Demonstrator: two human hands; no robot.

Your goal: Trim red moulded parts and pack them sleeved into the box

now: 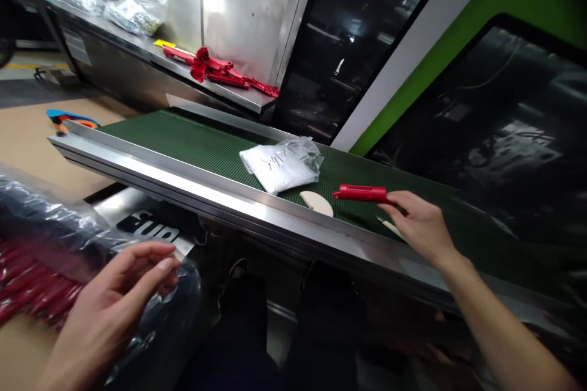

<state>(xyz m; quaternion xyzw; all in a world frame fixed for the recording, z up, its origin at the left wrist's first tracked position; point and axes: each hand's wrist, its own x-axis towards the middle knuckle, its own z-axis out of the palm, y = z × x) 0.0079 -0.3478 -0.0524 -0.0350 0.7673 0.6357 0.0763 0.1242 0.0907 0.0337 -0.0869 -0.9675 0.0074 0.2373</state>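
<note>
My right hand reaches onto the green conveyor belt, and its fingertips pinch the end of a red plastic part that lies on the belt. A small pale piece shows just under this hand. My left hand hovers low at the left with its fingers loosely extended, resting on a clear plastic bag that holds several red parts. A cream half-round piece lies on the belt left of the red part.
A sealed bag of white material lies on the belt. The conveyor's steel rail runs across in front of me. On a steel shelf behind lie red parts and bags of small hardware. Dark machine windows stand at right.
</note>
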